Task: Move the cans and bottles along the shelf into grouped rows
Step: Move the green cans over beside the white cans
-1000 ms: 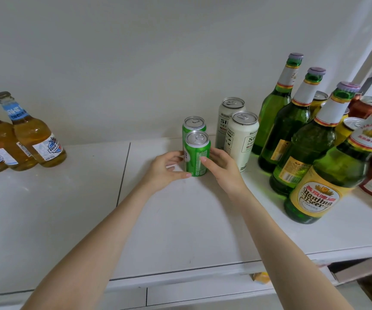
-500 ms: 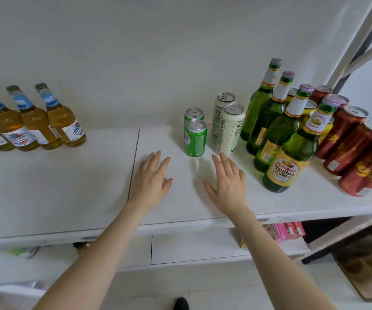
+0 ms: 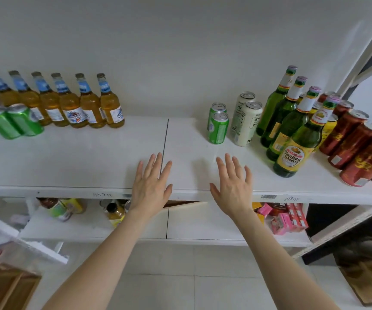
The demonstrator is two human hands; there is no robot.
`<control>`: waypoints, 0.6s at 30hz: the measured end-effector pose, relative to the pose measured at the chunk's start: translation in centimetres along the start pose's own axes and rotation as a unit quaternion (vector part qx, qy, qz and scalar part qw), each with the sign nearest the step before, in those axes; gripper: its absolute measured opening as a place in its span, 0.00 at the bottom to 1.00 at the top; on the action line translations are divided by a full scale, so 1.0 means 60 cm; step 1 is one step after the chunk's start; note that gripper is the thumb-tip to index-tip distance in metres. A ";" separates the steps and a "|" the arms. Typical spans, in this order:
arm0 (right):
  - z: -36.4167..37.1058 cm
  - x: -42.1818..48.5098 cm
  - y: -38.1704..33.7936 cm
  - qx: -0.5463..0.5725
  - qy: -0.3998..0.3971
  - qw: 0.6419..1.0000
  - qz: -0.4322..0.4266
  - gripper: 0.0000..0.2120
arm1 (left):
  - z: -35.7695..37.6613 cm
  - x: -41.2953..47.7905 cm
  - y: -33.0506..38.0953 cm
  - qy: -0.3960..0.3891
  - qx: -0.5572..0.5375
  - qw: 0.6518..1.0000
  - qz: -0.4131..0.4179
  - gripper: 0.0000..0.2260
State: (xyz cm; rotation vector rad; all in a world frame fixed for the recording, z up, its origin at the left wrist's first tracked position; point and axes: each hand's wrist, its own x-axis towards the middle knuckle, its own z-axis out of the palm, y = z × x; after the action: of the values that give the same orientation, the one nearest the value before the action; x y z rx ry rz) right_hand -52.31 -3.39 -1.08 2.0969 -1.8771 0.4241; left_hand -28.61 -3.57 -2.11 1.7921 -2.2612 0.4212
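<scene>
Two small green cans [image 3: 217, 127] stand one behind the other right of the seam in the white shelf [image 3: 91, 162]. Beside them are two tall white cans [image 3: 245, 123], then a row of green beer bottles [image 3: 292, 139], yellow cans [image 3: 329, 128] and dark red cans [image 3: 357, 148]. At the far left stand several amber bottles with blue labels [image 3: 68, 108] and two more green cans [image 3: 12, 121]. My left hand [image 3: 151, 184] and my right hand [image 3: 233, 185] hover flat over the shelf's front edge, fingers spread, holding nothing.
A lower shelf [image 3: 203, 227] carries small bottles [image 3: 113, 213] on the left and pink boxes [image 3: 285, 218] on the right. A slanted white and black upright [image 3: 368, 57] frames the right side. Wooden crates [image 3: 1, 289] sit on the tiled floor.
Both hands let go of the front small green can and drew back toward the shelf's front edge. The view pulled back, bringing the left group of bottles and cans into sight.
</scene>
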 end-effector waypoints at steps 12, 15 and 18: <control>-0.026 -0.015 -0.245 0.002 0.029 1.000 0.004 0.37 | -0.056 -0.084 -0.232 -0.026 0.039 0.999 0.001 0.31; -0.032 -0.010 -0.313 0.006 0.037 0.999 0.008 0.37 | -0.063 -0.101 -0.291 -0.022 0.040 0.999 0.009 0.31; -0.036 -0.001 -0.375 0.010 0.042 0.999 0.010 0.38 | -0.067 -0.113 -0.343 -0.024 0.039 0.999 0.011 0.32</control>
State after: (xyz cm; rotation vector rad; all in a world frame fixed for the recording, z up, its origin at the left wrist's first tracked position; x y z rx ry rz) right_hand -30.01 -0.07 0.37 2.0407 -1.8558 0.5290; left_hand -7.02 -0.34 0.98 1.8352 -2.3292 0.4831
